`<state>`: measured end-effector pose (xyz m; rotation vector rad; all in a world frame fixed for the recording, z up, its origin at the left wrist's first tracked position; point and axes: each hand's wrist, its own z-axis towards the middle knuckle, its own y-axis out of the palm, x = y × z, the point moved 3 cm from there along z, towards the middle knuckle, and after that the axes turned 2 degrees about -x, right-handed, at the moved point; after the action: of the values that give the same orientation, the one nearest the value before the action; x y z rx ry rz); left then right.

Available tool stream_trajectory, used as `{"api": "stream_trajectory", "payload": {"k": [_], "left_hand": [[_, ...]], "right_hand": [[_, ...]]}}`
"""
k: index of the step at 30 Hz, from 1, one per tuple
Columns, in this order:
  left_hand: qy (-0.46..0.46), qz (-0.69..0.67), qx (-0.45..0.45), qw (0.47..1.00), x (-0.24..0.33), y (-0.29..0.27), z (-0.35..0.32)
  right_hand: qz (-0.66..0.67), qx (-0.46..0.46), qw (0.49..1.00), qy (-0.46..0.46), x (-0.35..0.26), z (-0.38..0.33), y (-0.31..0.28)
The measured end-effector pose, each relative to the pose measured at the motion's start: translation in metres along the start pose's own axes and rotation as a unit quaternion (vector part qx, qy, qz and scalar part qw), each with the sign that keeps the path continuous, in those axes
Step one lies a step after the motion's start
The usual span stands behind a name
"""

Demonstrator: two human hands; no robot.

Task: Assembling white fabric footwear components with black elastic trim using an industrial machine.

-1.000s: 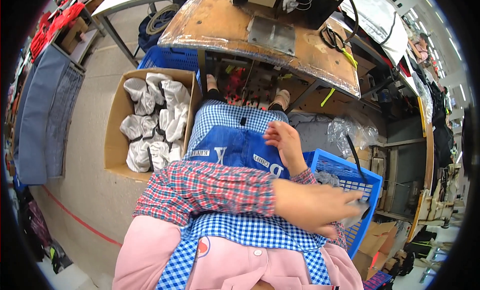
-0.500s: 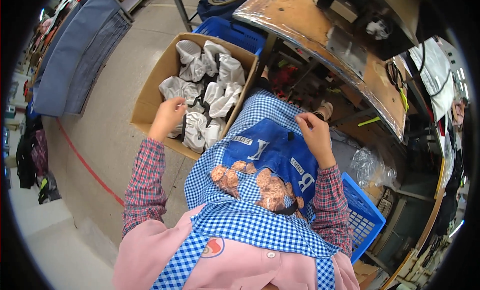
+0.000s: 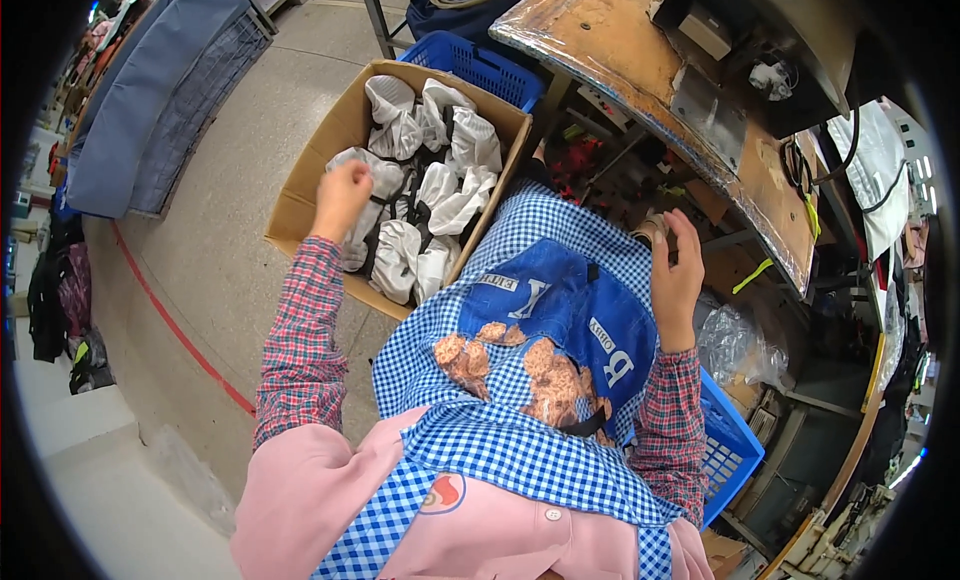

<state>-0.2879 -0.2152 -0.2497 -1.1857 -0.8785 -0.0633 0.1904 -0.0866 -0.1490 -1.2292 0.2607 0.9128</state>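
An open cardboard box (image 3: 300, 195) stands on the floor ahead of me, to the left. It holds several white fabric bundles (image 3: 397, 258) with black trim. Over the box's left part is my left hand (image 3: 345, 192), its fingers curled closed; anything between them is hidden. My right hand (image 3: 680, 275) is raised at the right side of my blue checked apron (image 3: 540, 215), apart from the box. Its fingers are bent but separated, with nothing seen in them.
A wooden worktable (image 3: 600, 25) with a plastic-wrapped edge is at the upper right. Behind the box sits a blue crate (image 3: 485, 80); another blue crate (image 3: 735, 455) is by my right arm, near clear plastic wrapping (image 3: 738, 345). A blue-grey padded rack (image 3: 135, 130) stands far left.
My left hand has risen slightly, away from the white bundles. My right hand has moved right and its fingers have spread from a near pinch. The view has shifted slightly.
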Motion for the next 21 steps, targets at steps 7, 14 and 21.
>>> {"api": "stream_trajectory", "payload": {"k": [7,14,21], "left_hand": [[0.052,-0.370,0.100,0.922,0.109,-0.077,-0.012],[0.471,-0.035,0.069,0.879,0.240,-0.029,-0.095],[0.526,-0.112,-0.057,0.841,0.282,0.015,-0.134]], "right_hand": [[0.257,-0.108,0.955,0.099,-0.031,-0.015,0.029],[0.603,-0.273,0.712,0.235,-0.091,-0.012,0.028],[0.464,-0.187,0.850,0.168,-0.077,-0.026,0.013]]}}
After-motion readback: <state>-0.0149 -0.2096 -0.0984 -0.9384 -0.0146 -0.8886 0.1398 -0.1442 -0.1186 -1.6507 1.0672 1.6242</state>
